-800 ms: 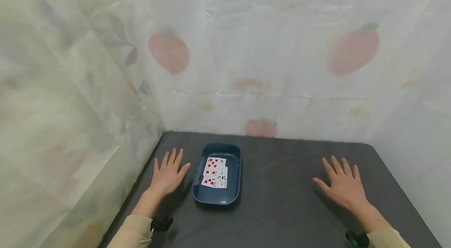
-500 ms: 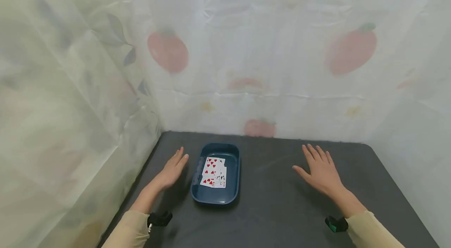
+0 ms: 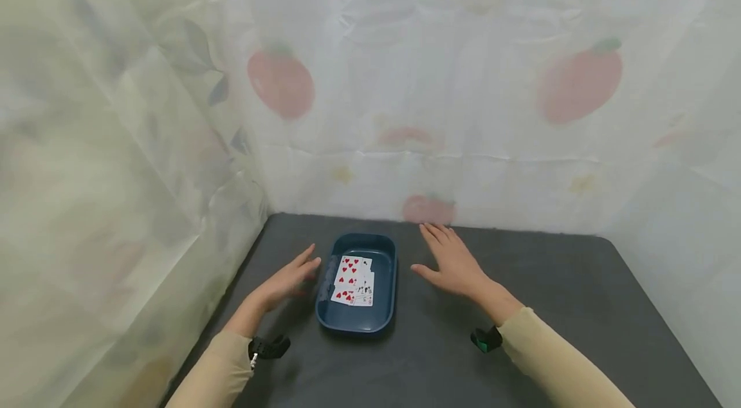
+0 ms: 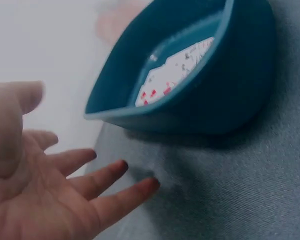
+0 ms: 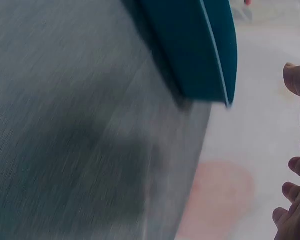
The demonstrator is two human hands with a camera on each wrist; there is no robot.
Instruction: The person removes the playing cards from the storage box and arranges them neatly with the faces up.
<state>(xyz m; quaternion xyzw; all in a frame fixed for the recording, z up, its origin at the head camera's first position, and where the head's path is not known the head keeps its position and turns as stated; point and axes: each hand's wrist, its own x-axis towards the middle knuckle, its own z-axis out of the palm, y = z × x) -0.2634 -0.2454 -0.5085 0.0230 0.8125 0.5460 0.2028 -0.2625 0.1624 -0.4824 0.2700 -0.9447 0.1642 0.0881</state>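
A dark blue rectangular tray (image 3: 384, 318) stands on the table, left of centre in the head view. Several playing cards (image 3: 353, 280) lie face up and overlapping inside it, with red hearts and black suits showing. My left hand (image 3: 287, 280) is just left of the tray, fingers spread and holding nothing. In the left wrist view its palm (image 4: 50, 205) faces the tray's side wall (image 4: 205, 107). My right hand (image 3: 454, 263) hovers right of the tray, thumb apart from the extended fingers, nothing in it. The right wrist view shows the tray's outer wall (image 5: 190, 50) near that hand.
The dark grey table (image 3: 428, 363) ends at a pale curtain (image 3: 492, 157) printed with red fruit. Another patterned curtain (image 3: 116, 202) runs close along the table's left edge. A pale sheet (image 3: 683, 253) borders the right side.
My right hand has swung left from the table's right side to beside the tray. My left hand has turned sideways and come slightly closer to it. Tray and cards have stayed put.
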